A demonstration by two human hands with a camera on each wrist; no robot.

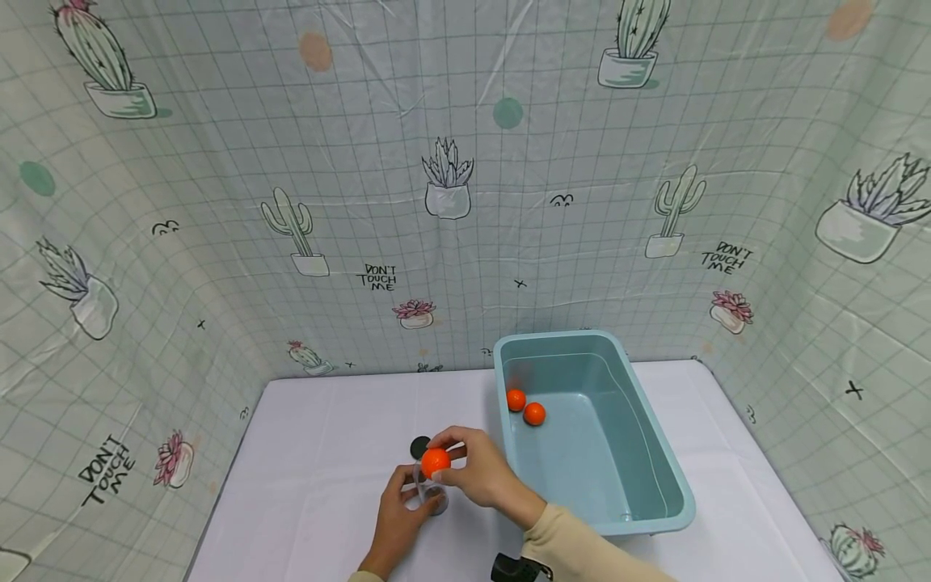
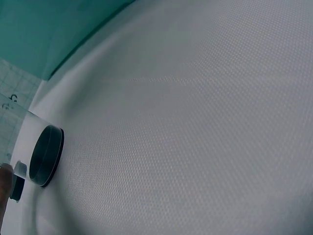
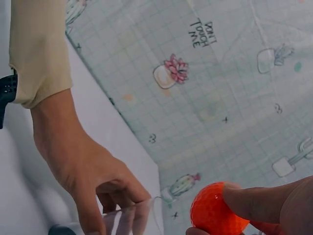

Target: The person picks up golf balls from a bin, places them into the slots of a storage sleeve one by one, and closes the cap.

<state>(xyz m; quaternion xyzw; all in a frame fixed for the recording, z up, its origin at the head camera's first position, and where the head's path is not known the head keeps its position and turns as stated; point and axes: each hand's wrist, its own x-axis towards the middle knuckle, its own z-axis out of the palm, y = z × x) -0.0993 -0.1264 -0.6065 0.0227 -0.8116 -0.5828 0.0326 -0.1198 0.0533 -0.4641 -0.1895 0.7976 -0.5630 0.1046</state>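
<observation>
An orange dimpled golf ball [image 1: 436,463] is pinched between the thumb and fingers of my right hand [image 1: 476,469], over the mouth of a clear plastic cylinder. My left hand [image 1: 396,513] grips that clear cylinder [image 1: 439,503] from the left side. Its dark round base [image 2: 47,155] stands on or close to the tablecloth in the left wrist view. Just behind the cylinder lies a black round lid [image 1: 419,447]. In the right wrist view the left hand's fingers curl round the clear wall, and the ball [image 3: 215,209] shows close up.
To the right stands a light blue plastic tub [image 1: 672,485], with two more orange balls [image 1: 534,414] at its left inner side. A white cloth covers the table [image 1: 305,461]. Behind and at both sides hangs a cactus-print curtain [image 1: 349,162].
</observation>
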